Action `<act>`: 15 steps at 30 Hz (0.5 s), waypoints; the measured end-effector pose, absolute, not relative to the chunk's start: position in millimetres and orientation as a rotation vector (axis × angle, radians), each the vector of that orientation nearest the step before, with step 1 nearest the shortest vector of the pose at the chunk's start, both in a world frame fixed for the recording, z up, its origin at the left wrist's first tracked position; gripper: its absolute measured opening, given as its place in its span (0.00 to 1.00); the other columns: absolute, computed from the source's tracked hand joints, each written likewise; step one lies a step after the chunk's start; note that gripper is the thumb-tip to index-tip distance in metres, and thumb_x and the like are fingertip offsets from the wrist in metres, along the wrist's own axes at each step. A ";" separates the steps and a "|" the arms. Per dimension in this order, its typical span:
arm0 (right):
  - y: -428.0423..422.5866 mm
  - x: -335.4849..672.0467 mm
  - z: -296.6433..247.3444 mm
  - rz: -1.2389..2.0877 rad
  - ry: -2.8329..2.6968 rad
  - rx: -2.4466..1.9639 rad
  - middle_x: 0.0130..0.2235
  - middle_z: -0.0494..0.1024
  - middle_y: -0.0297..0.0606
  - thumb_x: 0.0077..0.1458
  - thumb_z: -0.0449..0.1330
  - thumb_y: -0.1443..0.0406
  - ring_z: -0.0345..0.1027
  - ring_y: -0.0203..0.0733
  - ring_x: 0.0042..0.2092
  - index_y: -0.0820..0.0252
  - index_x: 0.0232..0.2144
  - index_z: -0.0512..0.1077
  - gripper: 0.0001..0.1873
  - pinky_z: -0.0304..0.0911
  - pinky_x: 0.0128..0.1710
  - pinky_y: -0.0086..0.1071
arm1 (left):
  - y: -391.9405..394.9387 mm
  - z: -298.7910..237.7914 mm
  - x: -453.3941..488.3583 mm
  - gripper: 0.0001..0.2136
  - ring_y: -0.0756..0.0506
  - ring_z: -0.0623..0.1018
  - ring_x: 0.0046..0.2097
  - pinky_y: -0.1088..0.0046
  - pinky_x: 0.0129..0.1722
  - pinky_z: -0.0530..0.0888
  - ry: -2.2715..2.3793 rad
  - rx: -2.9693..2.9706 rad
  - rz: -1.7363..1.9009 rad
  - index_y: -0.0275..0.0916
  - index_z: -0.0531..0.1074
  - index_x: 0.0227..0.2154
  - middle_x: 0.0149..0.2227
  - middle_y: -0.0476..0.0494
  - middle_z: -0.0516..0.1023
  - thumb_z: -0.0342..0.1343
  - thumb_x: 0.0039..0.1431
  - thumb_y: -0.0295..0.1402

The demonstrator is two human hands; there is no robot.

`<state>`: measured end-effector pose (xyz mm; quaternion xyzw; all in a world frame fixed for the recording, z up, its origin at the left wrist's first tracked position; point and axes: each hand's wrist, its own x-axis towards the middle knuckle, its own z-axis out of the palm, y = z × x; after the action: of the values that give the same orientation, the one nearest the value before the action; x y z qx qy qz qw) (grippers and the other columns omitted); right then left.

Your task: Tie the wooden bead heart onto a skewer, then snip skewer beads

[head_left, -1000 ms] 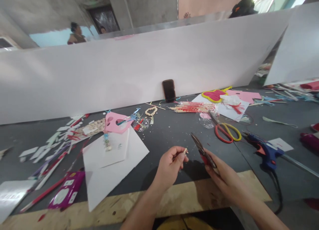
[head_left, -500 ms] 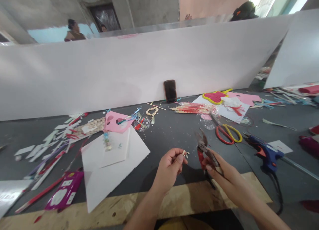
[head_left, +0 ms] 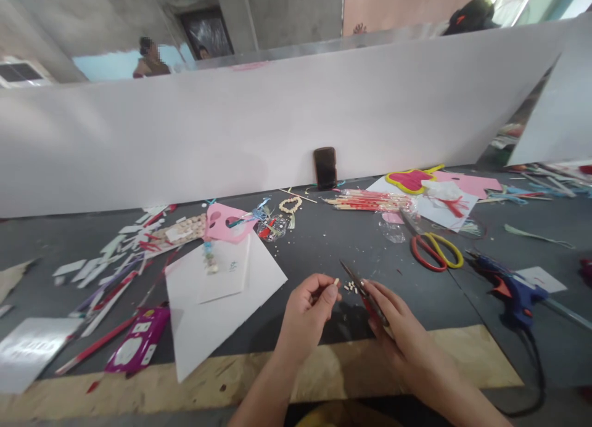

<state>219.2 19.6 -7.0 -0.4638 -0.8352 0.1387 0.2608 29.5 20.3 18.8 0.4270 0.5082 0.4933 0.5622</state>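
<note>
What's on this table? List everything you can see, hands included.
table: one, dark grey, wooden front edge
board: one, white, along the table's far side
phone: one, black, leaning on the board
scissors: one pair, red and yellow handles, right side
glue gun: one, blue, far right
sticks: one bundle, pale with red, far side
mask cut-out: one, pink, left of centre
bead ring: one, cream, far side
paper sheet: one large, white, left of centre
crumbs: several, cream, beside the snips
left hand: one, bare, pinching a small stick piece
right hand: one, bare, holding red-handled snips
</note>
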 end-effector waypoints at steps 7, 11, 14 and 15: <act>18.7 222.1 -1.6 0.212 -2.460 -1.243 0.59 0.63 0.47 0.55 0.45 0.74 0.62 0.45 0.56 0.54 0.64 0.45 0.35 0.66 0.48 0.41 | 18.7 22.7 21.6 0.12 0.54 0.61 0.24 0.79 0.24 0.60 1.266 1.111 1.168 0.36 0.71 0.31 0.25 0.50 0.68 0.54 0.56 0.42; 21.6 231.5 3.1 -0.233 -2.555 -1.313 0.60 0.61 0.51 0.48 0.47 0.78 0.65 0.51 0.53 0.55 0.61 0.52 0.38 0.62 0.48 0.51 | 16.6 23.1 21.4 0.11 0.54 0.60 0.25 0.79 0.25 0.58 1.209 1.125 1.200 0.36 0.71 0.30 0.23 0.52 0.65 0.56 0.55 0.40; 23.3 236.7 7.2 -0.429 -2.585 -1.320 0.61 0.59 0.53 0.45 0.49 0.79 0.65 0.53 0.52 0.54 0.60 0.54 0.39 0.57 0.50 0.55 | 15.3 24.3 23.3 0.10 0.53 0.61 0.26 0.78 0.26 0.58 1.176 1.153 1.207 0.36 0.73 0.30 0.24 0.51 0.67 0.56 0.55 0.39; 23.3 237.7 8.8 -0.465 -2.589 -1.317 0.61 0.59 0.53 0.44 0.49 0.80 0.65 0.53 0.52 0.53 0.60 0.54 0.40 0.56 0.50 0.56 | 15.1 24.5 24.2 0.10 0.53 0.62 0.27 0.78 0.27 0.59 1.162 1.164 1.209 0.37 0.73 0.30 0.25 0.50 0.67 0.56 0.56 0.39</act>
<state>237.7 23.3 8.8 -0.4456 -0.8756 -0.1574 0.0998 24.2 15.1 24.5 0.4861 0.4854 0.5050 0.5225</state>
